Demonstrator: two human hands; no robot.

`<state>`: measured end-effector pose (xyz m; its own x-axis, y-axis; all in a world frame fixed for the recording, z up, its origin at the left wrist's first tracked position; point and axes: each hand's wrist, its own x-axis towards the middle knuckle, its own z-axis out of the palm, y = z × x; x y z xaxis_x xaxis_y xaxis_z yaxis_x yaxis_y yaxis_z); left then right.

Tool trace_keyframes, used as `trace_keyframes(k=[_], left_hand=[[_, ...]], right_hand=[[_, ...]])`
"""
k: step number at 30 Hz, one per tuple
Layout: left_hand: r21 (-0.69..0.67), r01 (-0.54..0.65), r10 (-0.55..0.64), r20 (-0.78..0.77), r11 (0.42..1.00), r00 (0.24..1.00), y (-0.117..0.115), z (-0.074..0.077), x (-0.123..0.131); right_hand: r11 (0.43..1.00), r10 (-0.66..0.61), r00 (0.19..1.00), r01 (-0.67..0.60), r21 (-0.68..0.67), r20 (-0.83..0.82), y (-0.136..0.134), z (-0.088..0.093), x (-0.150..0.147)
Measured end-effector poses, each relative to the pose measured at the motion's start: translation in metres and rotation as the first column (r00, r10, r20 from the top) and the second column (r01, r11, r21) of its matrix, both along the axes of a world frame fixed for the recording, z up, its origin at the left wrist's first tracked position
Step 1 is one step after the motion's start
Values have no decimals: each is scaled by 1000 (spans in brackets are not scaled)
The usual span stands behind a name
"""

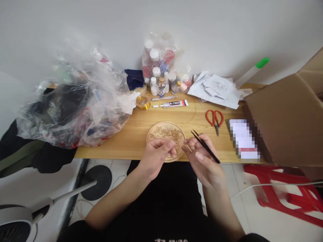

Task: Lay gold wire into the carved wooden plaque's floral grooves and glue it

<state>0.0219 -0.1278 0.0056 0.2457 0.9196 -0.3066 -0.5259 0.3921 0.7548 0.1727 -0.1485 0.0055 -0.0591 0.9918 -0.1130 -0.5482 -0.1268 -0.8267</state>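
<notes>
My left hand (158, 156) is closed in a pinch above the near part of a round wooden disc (150, 131); what its fingertips hold, if anything, is too small to make out. Gold wire (164, 132) bent into a curling pattern lies on the disc. Black tweezers (205, 146) rest in my right hand (205, 161), their points facing up and to the left. That hand is just right of the disc, thumb and fingers curled around the tool. A thin strand, perhaps wire, curves over the table behind the disc.
Red-handled scissors (215, 119) and a phone (243, 139) lie right, beside a cardboard box (280, 114). Behind the disc are a glue tube (174, 104), a gold wire spool (143, 103) and several bottles (161, 88). Plastic bags (101, 97) fill the left; papers (215, 89) sit back right.
</notes>
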Motion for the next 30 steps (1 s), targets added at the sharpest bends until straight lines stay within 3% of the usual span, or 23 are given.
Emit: trace_keyframes(k=[4, 8, 16, 23, 30], left_hand=[[45, 3, -1, -45, 999, 999, -4, -3, -12], [149, 44, -16, -184, 988, 983, -10, -12, -39], [115, 104, -34, -494, 988, 869, -24, -20, -93], [92, 136, -69, -523, 986, 849, -20, -19, -68], [-6, 84, -80, -379, 996, 922, -7, -8, -40]], right_hand=[[998, -31, 999, 32, -46, 30, 2, -4, 8], [998, -52, 994, 55, -26, 94, 1, -8, 20], [998, -59, 991, 58, 17, 119, -6, -17, 33], [999, 38, 982, -43, 23, 184, -17, -14, 22], [1000, 17, 983, -19, 9, 184, -18, -13, 17]])
